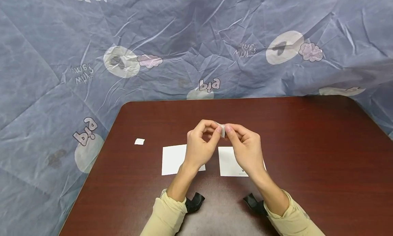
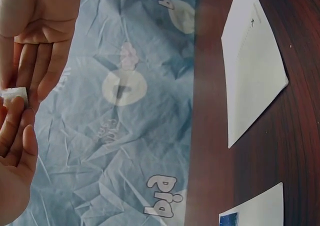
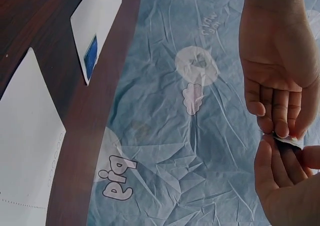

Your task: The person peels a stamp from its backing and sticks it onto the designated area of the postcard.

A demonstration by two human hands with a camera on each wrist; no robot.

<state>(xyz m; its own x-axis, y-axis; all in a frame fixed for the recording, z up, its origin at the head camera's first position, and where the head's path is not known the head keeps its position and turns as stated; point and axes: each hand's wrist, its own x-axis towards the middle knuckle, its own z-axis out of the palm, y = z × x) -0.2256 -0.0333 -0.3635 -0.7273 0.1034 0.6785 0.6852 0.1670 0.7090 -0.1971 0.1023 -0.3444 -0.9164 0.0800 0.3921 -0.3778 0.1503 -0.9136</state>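
Over the middle of the table, my left hand (image 1: 200, 144) and right hand (image 1: 248, 148) meet at their fingertips. Between them is a small stamp (image 1: 223, 130), pinched by thumb and fingers from both sides. In the left wrist view the stamp (image 2: 19, 92) shows a pale face with a finely toothed edge; the right wrist view shows a dark side too. Below the left hand lies a white rectangular paper (image 1: 173, 159), with a blue stamp (image 3: 91, 55) in its corner. A second white paper (image 1: 228, 162) with small printing lies partly hidden under the right hand.
A small white paper square (image 1: 139, 141) lies on the left of the dark red table (image 1: 322, 154). A wrinkled blue printed cloth (image 1: 184, 34) hangs behind the far edge. Black wrist mounts (image 1: 194, 202) sit below both sleeves.
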